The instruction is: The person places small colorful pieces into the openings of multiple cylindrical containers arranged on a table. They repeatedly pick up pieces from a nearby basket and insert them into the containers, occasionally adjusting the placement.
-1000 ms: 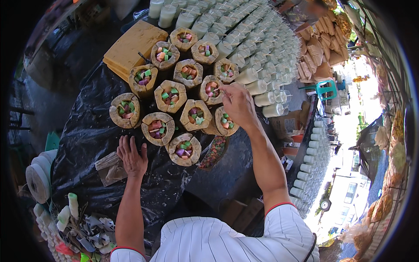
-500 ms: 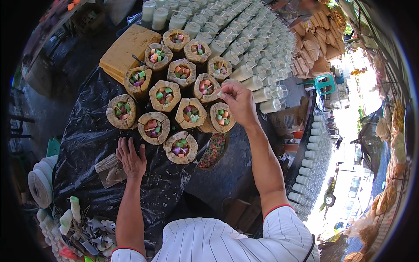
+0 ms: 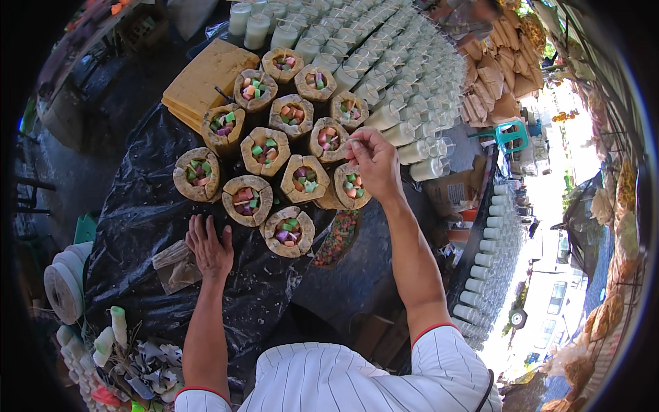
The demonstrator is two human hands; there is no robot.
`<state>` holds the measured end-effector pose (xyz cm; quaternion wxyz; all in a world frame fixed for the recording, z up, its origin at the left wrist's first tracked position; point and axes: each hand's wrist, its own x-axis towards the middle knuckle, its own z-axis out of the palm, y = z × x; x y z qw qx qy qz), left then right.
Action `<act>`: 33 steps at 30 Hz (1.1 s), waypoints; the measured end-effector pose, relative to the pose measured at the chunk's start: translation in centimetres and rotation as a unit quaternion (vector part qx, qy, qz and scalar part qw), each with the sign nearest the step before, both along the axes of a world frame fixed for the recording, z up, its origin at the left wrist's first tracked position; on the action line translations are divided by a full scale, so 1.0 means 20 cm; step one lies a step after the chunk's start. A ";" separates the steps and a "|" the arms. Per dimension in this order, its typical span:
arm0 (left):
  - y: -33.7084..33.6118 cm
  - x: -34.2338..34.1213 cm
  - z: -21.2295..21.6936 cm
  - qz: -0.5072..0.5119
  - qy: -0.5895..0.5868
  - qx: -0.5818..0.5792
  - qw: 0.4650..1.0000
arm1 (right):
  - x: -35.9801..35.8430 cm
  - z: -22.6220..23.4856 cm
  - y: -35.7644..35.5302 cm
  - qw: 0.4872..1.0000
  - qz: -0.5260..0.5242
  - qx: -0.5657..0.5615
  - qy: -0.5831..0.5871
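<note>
My left hand (image 3: 211, 248) lies flat on the black plastic sheet (image 3: 147, 206), fingers spread, beside some cloth-like scraps (image 3: 177, 266). Over the right side of a cluster of tan, segmented molds, my right hand (image 3: 374, 161) has thumb and fingertips pinched together; whatever is between them is too small to make out. Directly beneath it is a mold (image 3: 340, 180) with green and orange chunks, partly covered by the hand. To its left stands another mold (image 3: 317, 141) with pink and purple pieces. Several more molds, such as the near one (image 3: 269, 240), hold similar colored chunks.
Thick yellow slabs (image 3: 206, 72) are stacked at the back left. Rows of glass jars with pale filling (image 3: 398, 103) crowd the far side. A bowl of colored bits (image 3: 340, 237) sits near the molds. White cups (image 3: 473, 283) line the right; a green stool (image 3: 511, 136) stands beyond.
The pinched right hand has shifted slightly, its fingertips turned more downward near the right-hand molds. My left hand stays flat on the sheet. The whole view has shifted a little.
</note>
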<state>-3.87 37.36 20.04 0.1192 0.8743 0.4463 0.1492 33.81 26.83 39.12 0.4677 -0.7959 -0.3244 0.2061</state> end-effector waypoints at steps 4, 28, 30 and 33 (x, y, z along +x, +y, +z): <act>0.00 0.00 0.00 0.006 0.004 -0.007 1.000 | -0.02 -0.02 -0.01 0.998 -0.018 0.025 0.061; -0.01 0.00 0.00 0.005 -0.018 -0.001 1.000 | -0.55 -0.01 -0.25 0.941 0.105 0.017 0.322; -0.01 0.00 0.00 0.005 -0.019 -0.003 1.000 | -0.59 0.01 -0.25 0.964 0.107 -0.056 0.235; -0.01 0.00 0.01 0.005 -0.014 0.002 1.000 | -0.62 0.05 -0.26 0.978 0.130 -0.104 0.128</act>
